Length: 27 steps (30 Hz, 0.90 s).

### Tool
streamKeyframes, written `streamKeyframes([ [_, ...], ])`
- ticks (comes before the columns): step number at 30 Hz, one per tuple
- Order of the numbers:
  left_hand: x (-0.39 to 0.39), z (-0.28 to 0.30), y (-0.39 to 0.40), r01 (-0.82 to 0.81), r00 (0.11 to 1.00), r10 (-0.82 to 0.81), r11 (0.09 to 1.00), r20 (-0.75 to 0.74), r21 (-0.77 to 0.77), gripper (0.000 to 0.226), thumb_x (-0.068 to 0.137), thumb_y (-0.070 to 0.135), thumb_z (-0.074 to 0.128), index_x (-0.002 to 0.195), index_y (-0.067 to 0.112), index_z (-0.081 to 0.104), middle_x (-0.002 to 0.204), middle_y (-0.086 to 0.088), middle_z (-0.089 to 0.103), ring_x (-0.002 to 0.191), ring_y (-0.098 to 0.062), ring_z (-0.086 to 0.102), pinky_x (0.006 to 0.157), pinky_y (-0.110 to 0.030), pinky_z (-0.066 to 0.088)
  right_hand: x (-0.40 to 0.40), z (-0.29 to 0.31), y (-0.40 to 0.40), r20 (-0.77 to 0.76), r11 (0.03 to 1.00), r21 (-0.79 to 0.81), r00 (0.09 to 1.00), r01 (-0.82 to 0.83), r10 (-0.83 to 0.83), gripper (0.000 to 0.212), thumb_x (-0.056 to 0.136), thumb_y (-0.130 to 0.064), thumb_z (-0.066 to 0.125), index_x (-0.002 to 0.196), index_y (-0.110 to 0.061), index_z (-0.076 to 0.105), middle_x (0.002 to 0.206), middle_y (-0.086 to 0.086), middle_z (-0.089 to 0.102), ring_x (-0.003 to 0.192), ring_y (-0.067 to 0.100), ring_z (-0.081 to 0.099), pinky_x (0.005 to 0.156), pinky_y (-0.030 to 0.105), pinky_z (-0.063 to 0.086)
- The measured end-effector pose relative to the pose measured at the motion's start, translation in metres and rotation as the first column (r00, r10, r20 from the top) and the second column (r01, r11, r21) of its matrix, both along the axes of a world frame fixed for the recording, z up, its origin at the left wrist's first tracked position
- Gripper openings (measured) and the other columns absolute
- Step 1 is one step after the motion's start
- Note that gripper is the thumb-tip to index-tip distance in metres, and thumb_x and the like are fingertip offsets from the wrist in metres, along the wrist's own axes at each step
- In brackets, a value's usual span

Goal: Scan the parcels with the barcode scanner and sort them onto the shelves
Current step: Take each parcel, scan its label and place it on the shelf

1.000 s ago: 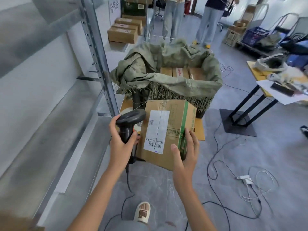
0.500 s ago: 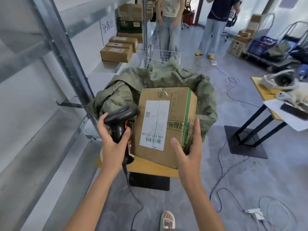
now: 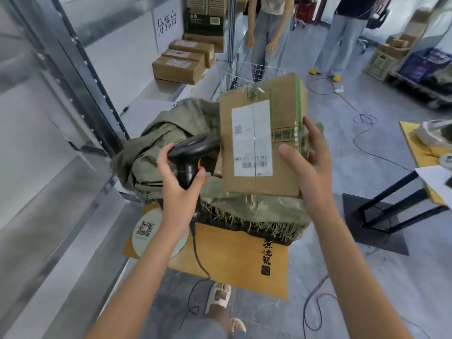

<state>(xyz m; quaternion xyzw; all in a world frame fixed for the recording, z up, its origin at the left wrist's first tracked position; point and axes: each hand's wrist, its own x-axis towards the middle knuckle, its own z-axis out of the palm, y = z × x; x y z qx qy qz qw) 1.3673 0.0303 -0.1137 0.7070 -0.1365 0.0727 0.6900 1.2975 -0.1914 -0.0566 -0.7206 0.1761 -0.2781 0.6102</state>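
Lifting higher than before, parcel (image 3: 263, 135) in right hand (image 3: 309, 165), scanner (image 3: 189, 155) alongside.

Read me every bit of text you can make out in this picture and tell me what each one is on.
"分拣台": white sign on the shelving wall.
"煮", "张", with a middle character I cannot read: yellow board under the sack.
"001 201 651 MS1", upside down, a shaky read: shipping label on the held parcel.
QR code, no words: round sticker.
Barcodes and labels on the shelf boxes: too small to read.
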Motion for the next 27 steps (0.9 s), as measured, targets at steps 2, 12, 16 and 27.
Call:
streamKeyframes([
  [2,0.015,-0.003,-0.01,0.009,1.0,-0.008,0.998,-0.018,0.055,0.072,0.096,0.005,0.07,0.145,0.038,0.029,0.143,0.024,0.046,0.124,0.0,0.058,0.102,-0.016,0.046,0.025,0.003,-0.019,-0.005,0.993,-0.116,0.999,0.035,-0.036,0.075,0.074,-0.046,0.073,0.143,-0.046,0.044,0.145,-0.002,0.043,0.132,0.016,0.047,0.107,0.049,0.046],
  [12,0.017,-0.042,-0.015,0.118,0.985,-0.082,0.963,-0.154,0.244,0.076,0.098,0.019,0.07,0.135,0.069,0.026,0.114,0.036,0.06,0.095,-0.001,0.067,0.07,-0.012,0.051,0.113,-0.05,-0.042,-0.412,0.648,-0.666,0.907,-0.369,0.092,0.076,0.08,-0.042,0.077,0.148,-0.04,0.042,0.157,0.011,0.027,0.141,0.034,0.031,0.114,0.055,0.025],
  [16,0.026,-0.04,-0.011,0.112,0.981,-0.079,0.977,-0.177,0.184,0.076,0.097,0.018,0.07,0.134,0.069,0.028,0.118,0.025,0.062,0.101,-0.008,0.067,0.079,-0.017,0.053,0.12,-0.065,-0.034,-0.562,0.45,-0.701,0.817,-0.553,0.128,0.079,0.078,-0.044,0.076,0.149,-0.042,0.041,0.156,0.012,0.029,0.135,0.034,0.035,0.109,0.048,0.029],
  [27,0.088,-0.02,-0.011,-0.027,0.993,0.029,0.999,-0.117,0.021,0.07,0.086,0.036,0.074,0.139,0.056,0.033,0.149,-0.021,0.045,0.129,-0.041,0.057,0.109,-0.053,0.048,0.128,-0.053,-0.021,-0.744,0.239,-0.573,0.62,-0.784,0.25,0.076,0.081,-0.052,0.07,0.149,-0.051,0.035,0.157,0.006,0.024,0.137,0.028,0.03,0.112,0.043,0.024],
])
